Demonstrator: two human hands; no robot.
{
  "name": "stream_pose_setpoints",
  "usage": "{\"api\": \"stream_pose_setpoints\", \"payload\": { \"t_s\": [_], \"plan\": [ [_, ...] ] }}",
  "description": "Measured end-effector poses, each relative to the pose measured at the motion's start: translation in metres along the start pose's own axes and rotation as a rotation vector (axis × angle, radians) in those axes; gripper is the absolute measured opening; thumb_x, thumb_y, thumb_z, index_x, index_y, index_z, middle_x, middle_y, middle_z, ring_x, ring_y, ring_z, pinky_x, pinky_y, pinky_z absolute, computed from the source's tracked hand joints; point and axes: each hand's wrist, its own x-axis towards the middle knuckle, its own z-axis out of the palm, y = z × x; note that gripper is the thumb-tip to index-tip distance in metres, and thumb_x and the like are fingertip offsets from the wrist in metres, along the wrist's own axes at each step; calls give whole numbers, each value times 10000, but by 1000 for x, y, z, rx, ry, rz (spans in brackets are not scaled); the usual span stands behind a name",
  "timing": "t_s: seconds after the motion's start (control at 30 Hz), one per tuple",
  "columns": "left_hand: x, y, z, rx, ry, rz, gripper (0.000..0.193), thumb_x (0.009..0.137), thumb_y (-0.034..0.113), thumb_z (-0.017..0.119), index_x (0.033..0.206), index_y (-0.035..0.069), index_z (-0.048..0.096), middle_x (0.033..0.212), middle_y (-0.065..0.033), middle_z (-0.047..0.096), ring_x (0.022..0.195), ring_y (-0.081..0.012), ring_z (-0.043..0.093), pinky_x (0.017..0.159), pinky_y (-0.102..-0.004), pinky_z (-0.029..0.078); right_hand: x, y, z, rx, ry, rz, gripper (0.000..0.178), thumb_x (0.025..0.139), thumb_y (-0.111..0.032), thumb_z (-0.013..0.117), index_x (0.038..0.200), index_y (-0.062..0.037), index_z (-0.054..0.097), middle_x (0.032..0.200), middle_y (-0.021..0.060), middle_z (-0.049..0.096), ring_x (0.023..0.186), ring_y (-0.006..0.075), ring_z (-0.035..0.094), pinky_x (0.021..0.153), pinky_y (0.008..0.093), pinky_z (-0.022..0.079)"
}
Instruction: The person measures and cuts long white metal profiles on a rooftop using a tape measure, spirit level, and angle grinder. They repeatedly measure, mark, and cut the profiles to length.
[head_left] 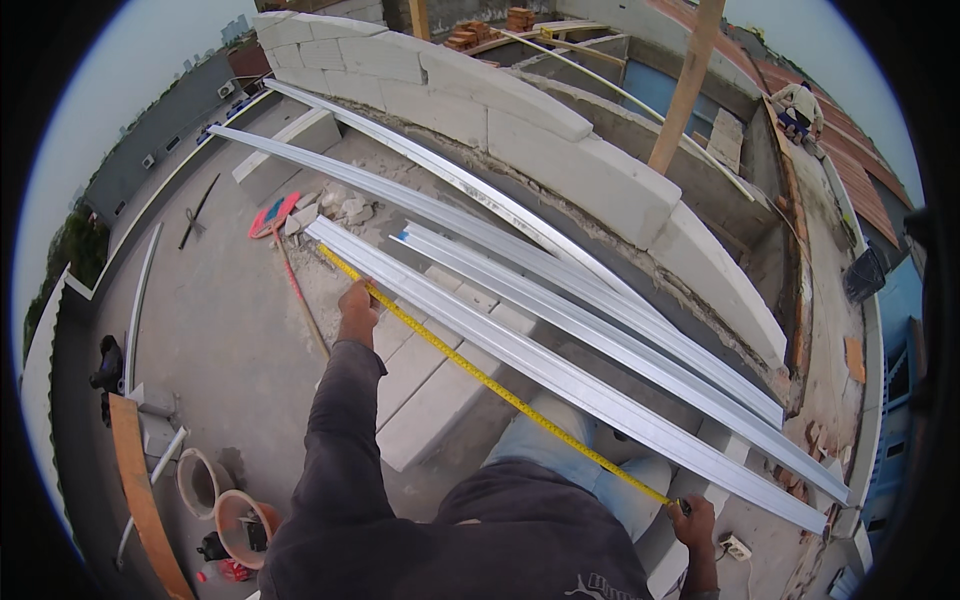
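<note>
A yellow tape measure [500, 391] runs stretched out between my two hands, alongside the nearest of several silvery metal profiles [560, 375]. My left hand [358, 302] is closed round the blade near its far end, and the tip reaches on toward the profile's far left end. Down at the right, my right hand [692, 522] grips the dark tape case, mostly covered by the fingers. Pale blocks [425, 385] lie beneath the profiles, next to my legs. A second profile [600, 350] rests just beyond the nearest one, with longer ones behind it.
A low wall of white blocks [440, 95] curves behind the profiles. On the left are a broom with a pink head [270, 215], rubble [345, 208], buckets [240, 525] and a wooden plank [140, 490]. A power socket [736, 547] lies near my right hand. Another person [798, 108] crouches far right.
</note>
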Motion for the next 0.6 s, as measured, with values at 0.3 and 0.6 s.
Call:
{"api": "stream_pose_setpoints", "payload": {
  "t_s": [0.3,0.6],
  "plan": [
    [-74,-126,20,530,-147,-30,93,1005,144,686,1041,58,698,895,-23,682,777,-147,655,741,-325,588,135,-195,66,-125,-210,160,428,894,-441,678,998,-38,777,1011,239,763,980,435,743,891,537,593],
    [-88,-153,24,555,-228,-16,104,985,160,697,1046,77,710,838,-56,702,668,-160,665,589,-325,543,158,-191,48,-141,-172,204,387,899,-414,688,1011,-56,784,1043,228,772,1011,413,755,895,533,602]
  ]
}}
